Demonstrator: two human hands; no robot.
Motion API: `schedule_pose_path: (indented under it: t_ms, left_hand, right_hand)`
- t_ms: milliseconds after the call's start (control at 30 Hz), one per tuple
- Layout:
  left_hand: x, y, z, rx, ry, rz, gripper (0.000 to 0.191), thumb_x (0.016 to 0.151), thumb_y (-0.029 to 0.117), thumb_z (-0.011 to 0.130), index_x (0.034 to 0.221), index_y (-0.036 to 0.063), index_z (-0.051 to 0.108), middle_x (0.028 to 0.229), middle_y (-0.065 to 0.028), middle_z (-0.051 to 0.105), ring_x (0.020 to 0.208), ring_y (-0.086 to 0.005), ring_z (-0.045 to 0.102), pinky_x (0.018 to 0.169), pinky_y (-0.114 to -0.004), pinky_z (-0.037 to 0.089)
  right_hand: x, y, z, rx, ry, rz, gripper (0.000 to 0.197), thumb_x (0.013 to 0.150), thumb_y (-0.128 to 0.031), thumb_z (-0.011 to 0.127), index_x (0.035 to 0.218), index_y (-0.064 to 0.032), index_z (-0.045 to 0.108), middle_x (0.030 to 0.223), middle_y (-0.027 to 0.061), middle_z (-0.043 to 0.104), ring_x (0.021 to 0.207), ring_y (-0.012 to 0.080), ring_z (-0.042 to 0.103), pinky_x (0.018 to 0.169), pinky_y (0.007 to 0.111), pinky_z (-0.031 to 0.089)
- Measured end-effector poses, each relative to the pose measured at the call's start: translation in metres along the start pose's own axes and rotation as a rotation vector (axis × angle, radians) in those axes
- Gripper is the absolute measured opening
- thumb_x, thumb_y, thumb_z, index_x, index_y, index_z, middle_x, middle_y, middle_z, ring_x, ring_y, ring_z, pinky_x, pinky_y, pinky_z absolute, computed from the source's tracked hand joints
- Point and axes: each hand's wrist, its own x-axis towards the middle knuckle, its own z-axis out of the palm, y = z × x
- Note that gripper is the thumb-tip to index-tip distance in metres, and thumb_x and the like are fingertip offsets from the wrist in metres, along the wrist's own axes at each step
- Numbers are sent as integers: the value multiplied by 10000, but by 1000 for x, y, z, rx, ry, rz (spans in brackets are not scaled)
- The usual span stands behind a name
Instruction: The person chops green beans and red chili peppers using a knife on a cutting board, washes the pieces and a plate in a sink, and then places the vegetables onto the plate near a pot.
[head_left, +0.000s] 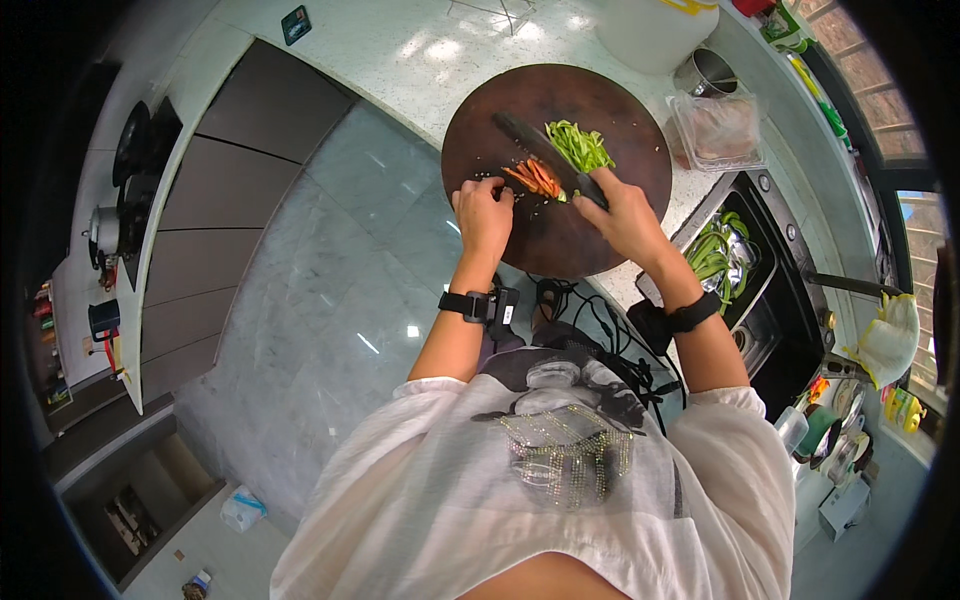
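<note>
A round, dark brown wooden cutting board (555, 247) lies on the counter before me. My right hand (626, 217) grips the black handle of a kitchen knife (536, 142), whose dark blade slants up and left across the board. Sliced green pepper strips (579, 146) form a pile on the blade's far side. Red pepper strips (534, 178) lie on the near side, with small pale seeds around them. At the board's left edge, my left hand (484, 217) has its fingers bent down just left of the red strips; whether they pinch anything is hidden.
Right of the board, a clear plastic container (718, 131) stands beside a metal cup (705, 73). Long green vegetables (712, 255) lie in the black sink (787, 322). A white bucket (660, 34) and a phone (296, 25) are at the back. Black cables (619, 322) hang near my body.
</note>
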Motion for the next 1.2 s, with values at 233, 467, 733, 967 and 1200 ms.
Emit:
schedule_pose_path:
  t_ms: [233, 467, 733, 967, 1200]
  left_hand:
    - [13, 11, 3, 46, 28, 8, 275, 775, 222, 700, 1004, 70, 693, 958, -129, 610, 938, -319, 539, 872, -408, 418]
    - [15, 20, 9, 124, 84, -31, 271, 743, 242, 731, 942, 63, 687, 938, -136, 610, 944, -331, 546, 859, -429, 422]
    - [21, 17, 8, 39, -11, -1, 216, 743, 213, 725, 914, 85, 696, 936, -119, 607, 950, -324, 538, 867, -426, 409]
    - [11, 8, -1, 2, 37, 1, 195, 748, 182, 718, 916, 89, 685, 927, -114, 603, 931, -312, 533, 860, -411, 408]
    - [12, -26, -22, -55, 120, -93, 174, 756, 174, 698, 906, 90, 671, 953, -104, 613, 936, -310, 541, 854, -410, 426]
  right_hand:
    - [6, -4, 21, -82, 24, 19, 302, 868, -211, 629, 1008, 31, 513, 739, 226, 599, 684, 353, 610, 644, 402, 459]
    - [-2, -9, 23, -66, 61, 42, 313, 860, -199, 632, 1034, 35, 520, 783, 266, 603, 748, 404, 608, 671, 428, 459]
    - [-9, -18, 22, -26, 44, 72, 307, 849, -197, 631, 979, 52, 509, 797, 295, 601, 800, 460, 593, 687, 476, 453]
    - [-12, -23, 29, -2, 49, 116, 286, 862, -187, 624, 967, 51, 505, 760, 287, 594, 765, 453, 593, 668, 470, 451]
    - [-18, -25, 41, -36, 46, 100, 292, 871, -181, 623, 1004, 49, 500, 757, 275, 591, 736, 443, 597, 635, 442, 452]
